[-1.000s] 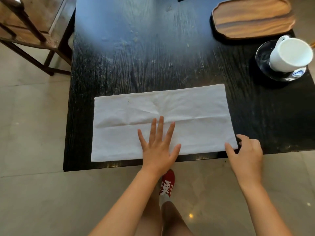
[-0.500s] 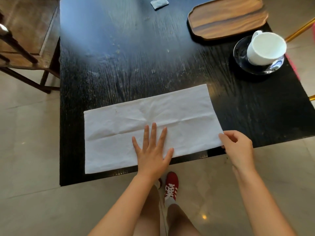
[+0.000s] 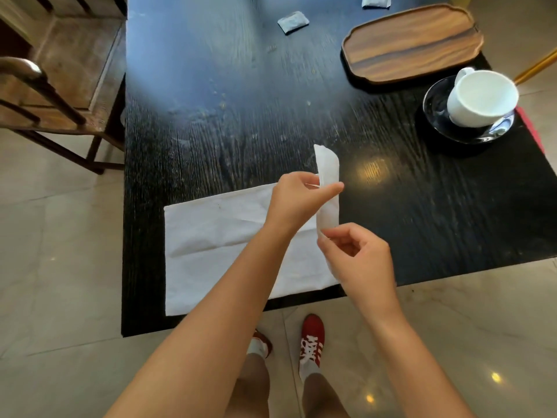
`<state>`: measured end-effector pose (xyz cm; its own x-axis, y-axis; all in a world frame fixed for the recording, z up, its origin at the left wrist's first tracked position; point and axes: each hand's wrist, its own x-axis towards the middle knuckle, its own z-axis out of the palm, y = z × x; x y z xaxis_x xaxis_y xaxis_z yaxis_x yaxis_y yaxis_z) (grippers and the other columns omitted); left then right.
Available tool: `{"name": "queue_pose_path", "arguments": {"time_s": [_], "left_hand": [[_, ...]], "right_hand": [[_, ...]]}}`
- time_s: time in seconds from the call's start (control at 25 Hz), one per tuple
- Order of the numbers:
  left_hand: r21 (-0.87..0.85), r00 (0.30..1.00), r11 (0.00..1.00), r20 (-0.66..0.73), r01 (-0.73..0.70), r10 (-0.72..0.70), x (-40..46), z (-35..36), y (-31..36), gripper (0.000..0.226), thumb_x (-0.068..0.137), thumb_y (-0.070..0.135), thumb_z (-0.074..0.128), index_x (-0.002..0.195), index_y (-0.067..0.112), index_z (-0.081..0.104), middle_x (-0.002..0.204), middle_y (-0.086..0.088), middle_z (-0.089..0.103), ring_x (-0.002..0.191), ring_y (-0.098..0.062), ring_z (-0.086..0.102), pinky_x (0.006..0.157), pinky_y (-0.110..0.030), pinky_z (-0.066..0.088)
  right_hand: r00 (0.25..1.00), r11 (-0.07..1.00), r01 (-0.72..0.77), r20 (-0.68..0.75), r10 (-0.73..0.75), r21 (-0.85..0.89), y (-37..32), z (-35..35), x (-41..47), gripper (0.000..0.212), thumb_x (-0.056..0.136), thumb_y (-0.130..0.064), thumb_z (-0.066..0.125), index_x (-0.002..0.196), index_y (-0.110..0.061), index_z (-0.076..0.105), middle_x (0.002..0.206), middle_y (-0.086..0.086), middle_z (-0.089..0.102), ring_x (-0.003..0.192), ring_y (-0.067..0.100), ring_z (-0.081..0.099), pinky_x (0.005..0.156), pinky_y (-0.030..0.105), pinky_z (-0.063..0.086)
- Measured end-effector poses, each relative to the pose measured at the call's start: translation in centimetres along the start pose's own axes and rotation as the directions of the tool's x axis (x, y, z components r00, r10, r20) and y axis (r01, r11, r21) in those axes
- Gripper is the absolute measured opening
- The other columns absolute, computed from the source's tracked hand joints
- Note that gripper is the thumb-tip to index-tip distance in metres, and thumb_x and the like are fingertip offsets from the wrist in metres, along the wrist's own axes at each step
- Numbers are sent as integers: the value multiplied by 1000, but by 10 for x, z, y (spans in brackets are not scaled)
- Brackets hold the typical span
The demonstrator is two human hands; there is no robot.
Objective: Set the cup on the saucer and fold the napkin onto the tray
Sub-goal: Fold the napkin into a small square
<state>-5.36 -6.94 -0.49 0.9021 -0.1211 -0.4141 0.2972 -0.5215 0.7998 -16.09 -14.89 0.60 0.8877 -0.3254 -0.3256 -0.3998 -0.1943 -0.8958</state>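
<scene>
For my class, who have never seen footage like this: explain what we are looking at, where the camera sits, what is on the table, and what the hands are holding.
There is no machine here. A person wears a wide-angle camera on the head, looking forward and down, so you see their own arms, legs and red shoes.

Both hands work on a white napkin lying on a black table. The left hand and right hand each pinch the napkin's right end, which is lifted off the table; the rest lies flat.

At the far right a white cup sits on a dark saucer. Beyond it lies a bare wooden tray. Two small packets lie farther back. A wooden chair stands at the left.
</scene>
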Motion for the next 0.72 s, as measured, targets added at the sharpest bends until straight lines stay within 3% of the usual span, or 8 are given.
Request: {"name": "queue_pose_path", "arguments": {"time_s": [0.08,0.2,0.32,0.52,0.72], "left_hand": [[14,999,1000,-48,-20,21,3,-17,-8,24,81,30,69,92,8,70,90,-4,68,83,-15,64,69,-25,55],[-113,995,994,-101,-10,-2,-3,-55,-31,14,83,18,65,89,7,71,86,-8,71,78,-13,65,70,-28,54],[-198,993,980,-117,2,-26,-12,-99,-55,8,84,8,62,87,9,69,76,0,69,65,0,62,62,-18,52],[-217,974,967,-151,132,-167,-21,-163,-110,17,85,9,60,101,9,67,95,-5,70,89,-15,66,79,-32,53],[-160,963,973,-183,168,-197,-22,-183,-150,14,86,10,60,97,13,69,90,1,68,78,-5,62,60,-11,49]], "right_hand": [[999,1000,1,32,0,-17,-6,19,-2,6,82,-24,67,87,-21,68,76,-10,65,75,2,60,61,11,49],[994,999,17,105,-11,-51,-16,49,-7,4,82,-25,67,85,-24,66,77,-12,63,77,4,58,62,11,49],[962,997,35,274,-15,-69,-24,79,-16,10,83,-22,65,90,-28,64,79,-14,61,75,1,57,63,9,48],[899,983,122,435,-50,-138,-27,138,-28,17,83,-20,63,98,-28,65,82,-20,56,77,-9,53,65,2,43],[871,944,198,490,-47,-263,-19,184,-37,20,84,-19,60,102,-24,67,86,-12,59,71,1,54,64,2,41]]}}
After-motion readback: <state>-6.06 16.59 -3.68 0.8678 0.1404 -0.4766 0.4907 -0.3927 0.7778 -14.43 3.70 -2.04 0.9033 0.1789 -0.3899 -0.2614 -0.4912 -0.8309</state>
